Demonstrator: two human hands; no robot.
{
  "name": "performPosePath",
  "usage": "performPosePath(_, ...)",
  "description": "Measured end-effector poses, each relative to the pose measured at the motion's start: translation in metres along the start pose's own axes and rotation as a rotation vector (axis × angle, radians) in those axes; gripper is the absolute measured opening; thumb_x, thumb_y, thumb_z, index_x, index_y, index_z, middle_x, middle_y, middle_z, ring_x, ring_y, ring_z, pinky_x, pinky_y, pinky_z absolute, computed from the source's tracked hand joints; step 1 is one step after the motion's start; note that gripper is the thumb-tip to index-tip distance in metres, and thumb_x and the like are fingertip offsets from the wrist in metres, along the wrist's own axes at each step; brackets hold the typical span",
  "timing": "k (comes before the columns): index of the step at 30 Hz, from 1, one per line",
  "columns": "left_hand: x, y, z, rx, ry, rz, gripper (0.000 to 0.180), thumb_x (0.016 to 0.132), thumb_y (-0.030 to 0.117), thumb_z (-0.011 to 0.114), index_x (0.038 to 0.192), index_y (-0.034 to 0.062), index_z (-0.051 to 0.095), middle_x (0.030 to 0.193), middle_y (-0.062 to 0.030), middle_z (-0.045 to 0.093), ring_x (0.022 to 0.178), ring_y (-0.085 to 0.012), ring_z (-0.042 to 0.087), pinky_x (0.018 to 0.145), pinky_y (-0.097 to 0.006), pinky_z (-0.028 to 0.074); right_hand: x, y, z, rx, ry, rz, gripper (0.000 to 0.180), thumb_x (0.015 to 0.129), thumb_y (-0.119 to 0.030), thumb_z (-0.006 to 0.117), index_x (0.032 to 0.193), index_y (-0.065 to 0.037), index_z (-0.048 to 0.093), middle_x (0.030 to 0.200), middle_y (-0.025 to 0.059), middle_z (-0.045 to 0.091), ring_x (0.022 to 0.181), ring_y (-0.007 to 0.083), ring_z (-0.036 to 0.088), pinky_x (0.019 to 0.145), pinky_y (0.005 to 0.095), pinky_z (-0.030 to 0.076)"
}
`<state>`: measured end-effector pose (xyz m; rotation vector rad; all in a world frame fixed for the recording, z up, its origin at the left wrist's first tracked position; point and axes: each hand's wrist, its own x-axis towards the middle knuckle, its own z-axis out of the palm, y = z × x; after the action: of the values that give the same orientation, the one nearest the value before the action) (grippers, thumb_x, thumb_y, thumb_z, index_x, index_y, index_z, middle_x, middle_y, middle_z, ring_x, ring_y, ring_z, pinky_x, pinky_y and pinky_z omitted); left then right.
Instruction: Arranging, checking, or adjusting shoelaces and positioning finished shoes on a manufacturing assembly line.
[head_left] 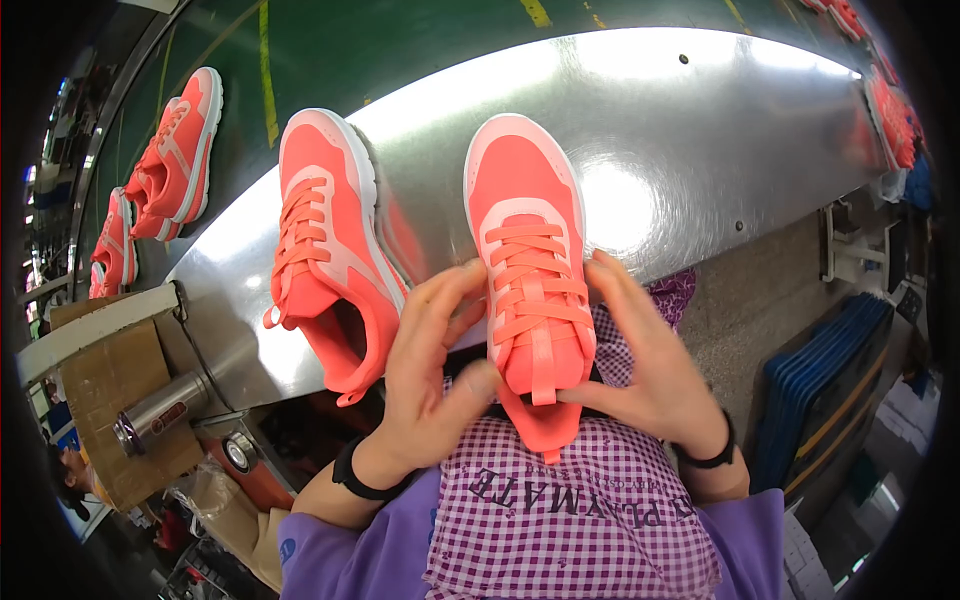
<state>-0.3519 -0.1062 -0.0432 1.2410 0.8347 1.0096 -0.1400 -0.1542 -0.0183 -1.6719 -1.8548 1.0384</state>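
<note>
Two hands are working one coral-pink sneaker [527,270], which is lying toe-away with its heel end over the person's checked apron [580,510] and its toe resting on the shiny metal table [700,130]. Left hand [428,370] is gripping the shoe's left flank near the collar, thumb pressing toward the tongue. Right hand [650,360] is cupping the right flank, fingertips pinching at the base of the lacing by the tongue's free end. Both hands are closed on the shoe; neither is loose.

Progress, as a judgement: lacing is appearing complete, with the laces [535,275] crossing evenly up every row, and the tongue [543,425] is hanging out long over the apron. Lace ends are not showing clearly, so whether they are tied or tucked cannot be told. What is left seems to be settling the tongue and lace ends.

Just left of the held shoe, a second sneaker [325,250] of the same colour is lying on the table, laced, its collar toward the person, apart from the left hand. Lower left, a steel flask [160,408] is lying on a cardboard box [110,400]. Farther off, more pink sneakers [180,150] are riding on a green conveyor belt [330,50]; others are sitting at the far right edge [890,115]. A dark blue stacked rack [825,370] is standing on the floor at right.

Nothing is blocking the hands; the second sneaker is the nearest thing beside them.
</note>
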Motion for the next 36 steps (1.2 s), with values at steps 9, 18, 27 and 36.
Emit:
performPosePath(9, 0.009, 0.008, 0.0, 0.417, 0.048, -0.077, 0.018, 0.085, 0.009, 0.071, 0.099, -0.0011, 0.065, 0.092, -0.0093, 0.062, 0.082, -0.0174, 0.065, 0.073, -0.028, 0.053, 0.004, -0.003, 0.043, -0.057, 0.283, -0.056, 0.07, 0.072, 0.006, 0.064, 0.134, 0.015, 0.034, 0.13, 0.0357, 0.046, 0.112, 0.0477, 0.056, 0.089, 0.0416, 0.053)
performPosePath(18, 0.0, 0.025, -0.01, 0.436, -0.145, -0.213, 0.013, 0.084, 0.005, 0.071, 0.09, -0.001, 0.062, 0.079, -0.0067, 0.06, 0.065, -0.0132, 0.058, 0.06, -0.026, 0.048, -0.008, 0.005, 0.062, -0.21, 0.423, -0.146, 0.079, 0.074, -0.018, 0.08, 0.136, 0.008, 0.037, 0.117, 0.0267, 0.058, 0.1, 0.0369, 0.065, 0.079, 0.0384, 0.056)
performPosePath(27, 0.012, 0.023, -0.04, -0.197, -0.374, -0.494, 0.02, 0.096, 0.022, 0.061, 0.092, 0.0033, 0.055, 0.088, 0.0001, 0.053, 0.069, -0.0053, 0.046, 0.062, -0.02, 0.039, -0.014, -0.006, 0.054, -0.08, 0.311, -0.103, 0.064, 0.079, -0.001, 0.064, 0.133, 0.015, 0.035, 0.124, 0.033, 0.052, 0.109, 0.0402, 0.061, 0.087, 0.0374, 0.055)
performPosePath(36, -0.02, 0.021, -0.018, 0.629, -0.013, 0.162, 0.012, 0.082, 0.0, 0.071, 0.092, -0.0013, 0.065, 0.087, -0.0103, 0.064, 0.074, -0.0165, 0.063, 0.065, -0.025, 0.051, -0.009, -0.007, 0.063, -0.019, 0.382, -0.019, 0.069, 0.079, -0.011, 0.072, 0.137, 0.006, 0.038, 0.107, 0.025, 0.064, 0.089, 0.0368, 0.068, 0.073, 0.0383, 0.056)
